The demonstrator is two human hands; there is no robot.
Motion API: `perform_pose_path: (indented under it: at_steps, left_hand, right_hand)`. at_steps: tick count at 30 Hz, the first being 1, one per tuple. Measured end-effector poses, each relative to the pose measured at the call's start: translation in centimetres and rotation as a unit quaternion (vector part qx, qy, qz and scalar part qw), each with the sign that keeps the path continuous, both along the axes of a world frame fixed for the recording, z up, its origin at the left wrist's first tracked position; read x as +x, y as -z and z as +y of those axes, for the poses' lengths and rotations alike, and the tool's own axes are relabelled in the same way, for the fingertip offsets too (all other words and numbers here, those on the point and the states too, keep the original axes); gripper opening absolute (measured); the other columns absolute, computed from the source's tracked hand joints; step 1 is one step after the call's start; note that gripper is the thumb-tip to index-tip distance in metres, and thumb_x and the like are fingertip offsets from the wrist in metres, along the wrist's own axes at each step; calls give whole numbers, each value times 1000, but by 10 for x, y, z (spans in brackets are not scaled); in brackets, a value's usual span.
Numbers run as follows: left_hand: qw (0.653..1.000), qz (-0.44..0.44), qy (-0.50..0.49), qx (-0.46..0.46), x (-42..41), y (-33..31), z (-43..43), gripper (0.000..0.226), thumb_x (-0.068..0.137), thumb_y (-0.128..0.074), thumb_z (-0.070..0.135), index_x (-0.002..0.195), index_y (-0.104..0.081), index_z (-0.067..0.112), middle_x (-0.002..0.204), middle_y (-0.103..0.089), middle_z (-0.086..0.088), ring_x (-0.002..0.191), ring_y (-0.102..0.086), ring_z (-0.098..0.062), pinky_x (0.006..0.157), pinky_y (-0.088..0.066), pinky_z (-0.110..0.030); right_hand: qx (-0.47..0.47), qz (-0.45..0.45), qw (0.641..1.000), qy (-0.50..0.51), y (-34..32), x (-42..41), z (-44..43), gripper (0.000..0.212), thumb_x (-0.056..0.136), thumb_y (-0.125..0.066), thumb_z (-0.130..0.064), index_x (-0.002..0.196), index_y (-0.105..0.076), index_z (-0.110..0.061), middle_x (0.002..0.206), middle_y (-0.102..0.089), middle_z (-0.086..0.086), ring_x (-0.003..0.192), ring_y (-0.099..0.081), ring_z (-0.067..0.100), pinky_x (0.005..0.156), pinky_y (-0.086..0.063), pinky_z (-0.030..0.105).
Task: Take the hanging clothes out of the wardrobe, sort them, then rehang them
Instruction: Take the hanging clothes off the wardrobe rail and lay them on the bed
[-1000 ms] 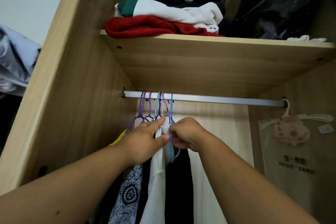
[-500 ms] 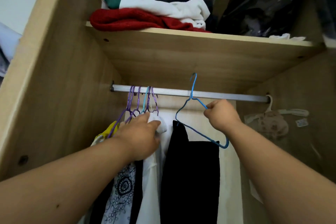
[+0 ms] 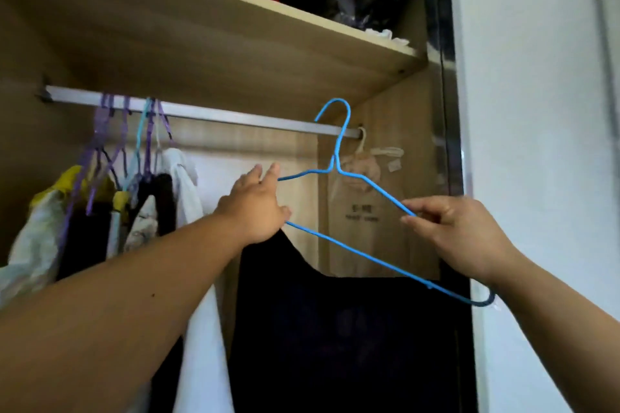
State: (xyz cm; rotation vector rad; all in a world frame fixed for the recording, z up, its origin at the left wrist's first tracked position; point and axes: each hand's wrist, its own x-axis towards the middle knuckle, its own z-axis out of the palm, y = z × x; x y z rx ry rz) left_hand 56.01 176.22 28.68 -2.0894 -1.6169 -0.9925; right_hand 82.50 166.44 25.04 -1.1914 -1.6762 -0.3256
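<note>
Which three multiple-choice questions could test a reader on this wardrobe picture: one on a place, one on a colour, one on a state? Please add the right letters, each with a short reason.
1. Where on the rail do the purple hangers hang?
A. near its left end
B. in its middle
C. at its right end

2. What colour is the wire hanger that the right hand pinches?
A. purple
B. blue
C. white

3. How is that hanger's hook?
A. resting on the rail
B. clear of the rail
C. hooked into a purple hanger

Answers:
1 A: the purple hangers are bunched near the rail's left end.
2 B: the wire between the thumb and fingers is bright blue.
3 B: the hook's curve stands above the rail and does not rest on it, while the dark garment hangs from the wire hanger.
</note>
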Motion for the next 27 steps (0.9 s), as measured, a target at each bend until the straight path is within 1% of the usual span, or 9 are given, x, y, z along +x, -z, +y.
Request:
perform_pose_path:
  at_steps: [3, 5, 8, 12, 15, 17, 20, 23, 27]
  left_hand:
    - [999, -10, 51, 14, 7, 24, 8, 59, 94, -41, 49, 148, -21, 33, 158, -13, -2, 144, -13, -26, 113, -20, -46]
    - [994, 10, 107, 27, 11, 47, 10, 41, 95, -39, 46, 134, -43, 32, 148, -37, -1, 137, -28, -26, 109, -28, -44]
    - [975, -11, 219, 22, 17, 85, 6, 24, 94, -35, 46, 94, -54, 30, 102, -61, 1, 107, -54, -28, 91, -41, -42]
    - [930, -13, 368, -4, 34, 142, -20, 26, 92, -39, 46, 78, -51, 28, 66, -53, 5, 72, -56, -26, 66, -41, -32]
    - [876, -61, 478, -27, 53, 186, -50, 23, 93, -50, 31, 84, -61, 12, 68, -54, -3, 63, -47, -20, 57, -31, -24]
    - [840, -72, 537, -42, 66, 216, -74, 27, 88, -51, 29, 84, -64, 5, 70, -53, -4, 67, -48, -21, 59, -27, -28]
    - [795, -63, 600, -68, 86, 253, -114, 19, 85, -58, 16, 80, -66, -1, 67, -53, -5, 66, -50, -26, 59, -32, -24]
    - [766, -22, 637, -88, 100, 284, -155, 21, 82, -56, 24, 77, -66, 6, 62, -51, 2, 64, -52, -26, 61, -39, -28]
    - [734, 38, 671, -92, 108, 320, -214, 28, 82, -51, 35, 78, -67, 13, 66, -59, -4, 68, -55, -26, 63, -42, -38]
  right_hand:
    - [-28, 11, 999, 27, 33, 11, -48, 18, 84, -68, -20, 96, -73, -32, 55, -59, -32, 61, -57, -12, 61, -39, 3]
    - [-36, 14, 997, 60, 55, 14, -82, 20, 84, -68, -19, 91, -69, -38, 49, -54, -17, 52, -50, 0, 54, -37, 7]
    - [-53, 51, 990, 124, 94, 11, -131, 23, 84, -68, -21, 86, -66, -44, 51, -51, -7, 50, -44, 7, 51, -35, 13]
    - [-108, 116, 961, 228, 157, -8, -202, 17, 83, -69, -22, 93, -71, -36, 51, -52, -5, 44, -44, 4, 46, -36, 12]
    - [-134, 160, 919, 334, 200, -29, -258, 14, 82, -69, -28, 93, -74, -35, 57, -62, -3, 52, -50, 1, 53, -37, 14]
    - [-174, 168, 878, 413, 226, -47, -298, 16, 83, -69, -32, 98, -75, -31, 50, -57, -13, 52, -50, -1, 54, -37, 14]
    - [-248, 182, 827, 471, 260, -77, -354, 18, 85, -66, -29, 101, -74, -27, 40, -47, -20, 51, -44, 0, 53, -33, 16]
    - [-282, 225, 787, 501, 291, -111, -409, 18, 87, -64, -29, 103, -74, -26, 60, -55, -11, 58, -47, 4, 62, -39, 24]
    - [-289, 289, 738, 536, 330, -155, -474, 16, 87, -63, -29, 98, -74, -24, 57, -54, -10, 60, -50, 6, 71, -48, 28]
